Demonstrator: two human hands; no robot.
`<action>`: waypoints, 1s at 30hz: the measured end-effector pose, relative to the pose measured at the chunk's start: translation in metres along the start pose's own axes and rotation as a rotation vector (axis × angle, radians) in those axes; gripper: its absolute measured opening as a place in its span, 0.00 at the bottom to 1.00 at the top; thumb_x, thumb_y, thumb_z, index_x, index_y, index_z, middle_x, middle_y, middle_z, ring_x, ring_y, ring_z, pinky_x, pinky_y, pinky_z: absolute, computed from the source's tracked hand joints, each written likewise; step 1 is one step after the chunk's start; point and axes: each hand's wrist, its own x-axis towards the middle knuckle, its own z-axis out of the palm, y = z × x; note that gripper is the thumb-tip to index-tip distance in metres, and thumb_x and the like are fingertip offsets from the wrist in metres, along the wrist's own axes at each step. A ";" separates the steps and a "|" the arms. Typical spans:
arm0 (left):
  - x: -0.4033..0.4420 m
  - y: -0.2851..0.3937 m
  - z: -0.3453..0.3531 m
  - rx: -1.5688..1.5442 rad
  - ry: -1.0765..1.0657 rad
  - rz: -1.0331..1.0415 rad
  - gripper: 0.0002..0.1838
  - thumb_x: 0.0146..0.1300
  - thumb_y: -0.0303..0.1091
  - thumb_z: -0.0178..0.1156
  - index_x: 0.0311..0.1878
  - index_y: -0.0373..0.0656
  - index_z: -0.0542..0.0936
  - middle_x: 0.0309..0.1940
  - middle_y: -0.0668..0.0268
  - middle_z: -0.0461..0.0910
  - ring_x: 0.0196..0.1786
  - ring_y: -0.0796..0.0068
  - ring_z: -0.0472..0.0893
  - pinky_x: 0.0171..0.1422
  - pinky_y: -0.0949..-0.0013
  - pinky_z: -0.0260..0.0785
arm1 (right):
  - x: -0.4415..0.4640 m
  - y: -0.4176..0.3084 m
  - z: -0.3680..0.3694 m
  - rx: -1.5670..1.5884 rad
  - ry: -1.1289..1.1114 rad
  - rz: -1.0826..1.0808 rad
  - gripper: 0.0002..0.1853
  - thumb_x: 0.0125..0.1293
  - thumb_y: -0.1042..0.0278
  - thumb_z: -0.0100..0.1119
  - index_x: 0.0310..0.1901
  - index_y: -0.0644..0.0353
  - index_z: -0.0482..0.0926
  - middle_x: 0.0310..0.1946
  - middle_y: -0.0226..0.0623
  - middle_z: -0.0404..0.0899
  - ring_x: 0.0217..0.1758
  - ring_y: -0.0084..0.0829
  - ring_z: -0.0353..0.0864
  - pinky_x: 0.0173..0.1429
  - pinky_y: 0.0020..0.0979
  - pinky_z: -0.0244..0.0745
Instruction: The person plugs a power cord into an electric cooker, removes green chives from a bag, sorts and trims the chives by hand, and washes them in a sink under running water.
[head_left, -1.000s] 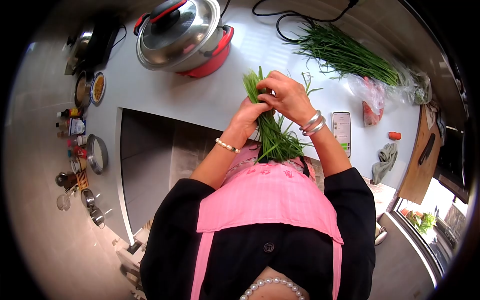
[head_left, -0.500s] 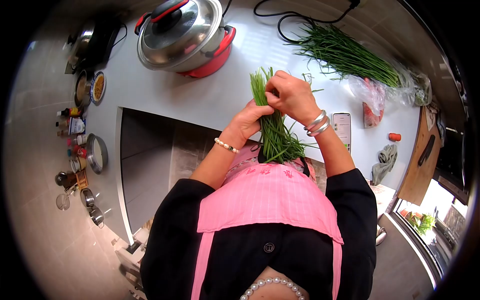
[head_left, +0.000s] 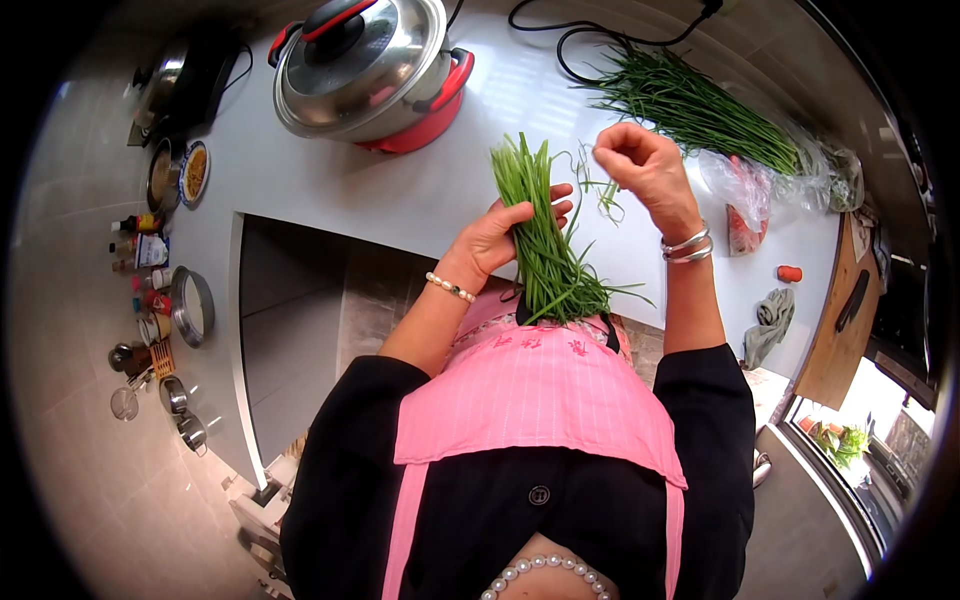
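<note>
A bunch of garlic chives [head_left: 545, 240] rests in my left hand [head_left: 495, 235], whose fingers and thumb wrap around it. The pale cut ends point away over the counter, and the dark leaf tips hang down by the pink apron [head_left: 540, 390]. Up and to the right, my right hand [head_left: 650, 175] is apart from the bunch with thumb and fingertips pinched together. Whatever lies in that pinch is too small to make out. Thin loose chive scraps [head_left: 607, 200] are on the white counter just beneath it.
A lidded steel pot [head_left: 365, 75] stands at the back left. More garlic chives [head_left: 700, 110] lie at the back right beside a plastic bag [head_left: 740, 185]. Right of me are a grey cloth [head_left: 770, 325], a small red object [head_left: 789, 273] and a knife [head_left: 852, 300] on a board [head_left: 835, 350].
My right hand has left the bunch and moved to the right, uncovering scraps on the counter. A phone seen earlier is now hidden behind my right arm. My left hand keeps the bunch, its fingers slightly looser.
</note>
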 end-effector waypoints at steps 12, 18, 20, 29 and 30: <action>-0.004 0.015 -0.026 -0.060 0.221 0.069 0.24 0.55 0.24 0.61 0.55 0.48 0.66 0.34 0.66 0.72 0.38 0.70 0.74 0.48 0.61 0.70 | 0.000 0.085 -0.046 -0.723 0.184 -0.048 0.15 0.54 0.67 0.60 0.44 0.58 0.78 0.37 0.37 0.79 0.35 0.34 0.79 0.39 0.30 0.73; -0.002 0.024 -0.004 -0.129 0.250 0.236 0.21 0.56 0.22 0.59 0.51 0.45 0.66 0.34 0.65 0.73 0.40 0.66 0.76 0.52 0.59 0.70 | -0.015 0.081 0.026 -0.109 -0.214 -0.014 0.29 0.56 0.58 0.63 0.54 0.68 0.68 0.44 0.44 0.78 0.41 0.29 0.79 0.47 0.26 0.72; -0.005 0.032 0.011 0.090 0.311 0.348 0.19 0.57 0.23 0.58 0.51 0.44 0.66 0.33 0.65 0.74 0.42 0.64 0.77 0.54 0.58 0.70 | -0.022 0.074 0.046 -0.211 -0.367 0.128 0.24 0.60 0.66 0.59 0.55 0.67 0.66 0.39 0.33 0.78 0.38 0.22 0.75 0.44 0.21 0.70; -0.040 0.068 0.036 0.198 0.338 0.494 0.08 0.63 0.28 0.53 0.45 0.41 0.70 0.27 0.66 0.74 0.48 0.61 0.76 0.62 0.49 0.64 | -0.013 0.040 0.044 0.405 -0.615 0.374 0.19 0.56 0.79 0.52 0.51 0.66 0.68 0.38 0.27 0.75 0.40 0.16 0.74 0.45 0.19 0.69; -0.044 0.072 0.035 0.115 0.324 0.495 0.07 0.63 0.28 0.53 0.43 0.41 0.70 0.27 0.66 0.74 0.47 0.62 0.76 0.62 0.49 0.64 | -0.012 0.038 0.046 0.351 -0.625 0.332 0.20 0.54 0.80 0.51 0.51 0.66 0.68 0.38 0.28 0.75 0.40 0.16 0.73 0.46 0.20 0.69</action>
